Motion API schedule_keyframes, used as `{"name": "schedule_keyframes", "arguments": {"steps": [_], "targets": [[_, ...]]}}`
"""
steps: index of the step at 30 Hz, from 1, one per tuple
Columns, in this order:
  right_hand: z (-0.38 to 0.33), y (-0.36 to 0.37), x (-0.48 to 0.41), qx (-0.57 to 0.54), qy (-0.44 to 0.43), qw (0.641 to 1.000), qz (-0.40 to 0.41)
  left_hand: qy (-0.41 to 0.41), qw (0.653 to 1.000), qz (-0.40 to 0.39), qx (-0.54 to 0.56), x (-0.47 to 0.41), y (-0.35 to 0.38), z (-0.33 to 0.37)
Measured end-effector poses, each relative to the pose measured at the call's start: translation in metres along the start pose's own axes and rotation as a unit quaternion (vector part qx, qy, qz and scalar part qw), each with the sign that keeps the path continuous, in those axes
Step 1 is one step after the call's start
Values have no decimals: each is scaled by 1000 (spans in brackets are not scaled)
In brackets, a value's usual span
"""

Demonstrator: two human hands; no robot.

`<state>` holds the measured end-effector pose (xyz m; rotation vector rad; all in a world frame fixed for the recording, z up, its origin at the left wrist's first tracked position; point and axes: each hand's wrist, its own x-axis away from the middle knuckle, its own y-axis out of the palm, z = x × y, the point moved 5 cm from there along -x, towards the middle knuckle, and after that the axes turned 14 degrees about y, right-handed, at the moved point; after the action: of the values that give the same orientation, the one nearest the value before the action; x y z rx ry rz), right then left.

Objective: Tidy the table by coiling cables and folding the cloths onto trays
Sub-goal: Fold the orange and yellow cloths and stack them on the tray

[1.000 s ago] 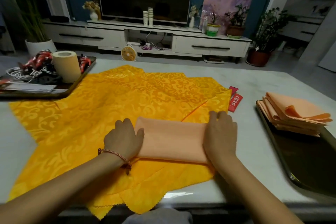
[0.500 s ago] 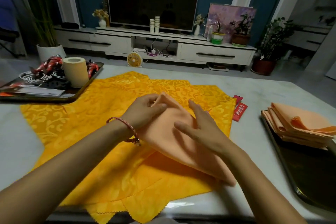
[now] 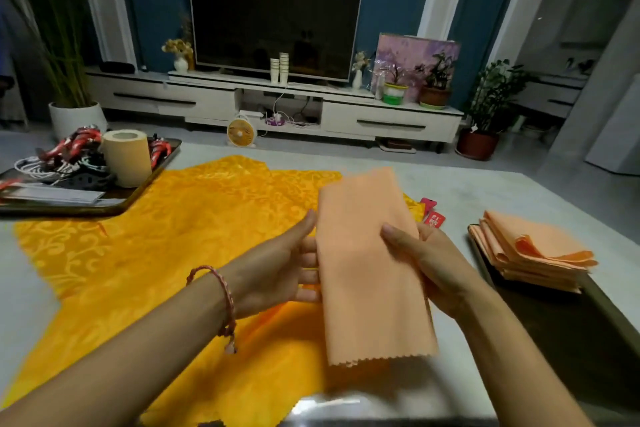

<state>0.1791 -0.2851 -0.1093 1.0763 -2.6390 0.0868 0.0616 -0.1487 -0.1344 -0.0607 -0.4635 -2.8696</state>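
Left hand: fingertips hidden behind peach cloth. Right hand: fingers behind same cloth, only thumb and palm showing. Cloth's lower zigzag hem blurred. Red packets half hidden by cloth, print too small to read. Right tray cut off by frame edge; left tray likewise. Yellow cloth runs off bottom edge.

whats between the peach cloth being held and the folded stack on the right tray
In the head view: the right hand holding the peach cloth, then bare table up to the tray rim.
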Motion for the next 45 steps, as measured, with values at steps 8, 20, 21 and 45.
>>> {"name": "schedule_keyframes", "arguments": {"steps": [8, 20, 21, 45], "targets": [[4, -11, 11, 78, -13, 997, 23, 183, 970, 138, -82, -1, 18, 16], [-13, -28, 29, 28, -189, 976, 101, 438, 861, 101, -240, 15, 40, 43], [-13, -31, 29, 35, -195, 972, 128, 437, 867, 104, -213, 14, 42, 41], [-40, -188, 21, 127, -177, 851, 478, 211, 975, 43, -58, -140, 172, -3]]}}
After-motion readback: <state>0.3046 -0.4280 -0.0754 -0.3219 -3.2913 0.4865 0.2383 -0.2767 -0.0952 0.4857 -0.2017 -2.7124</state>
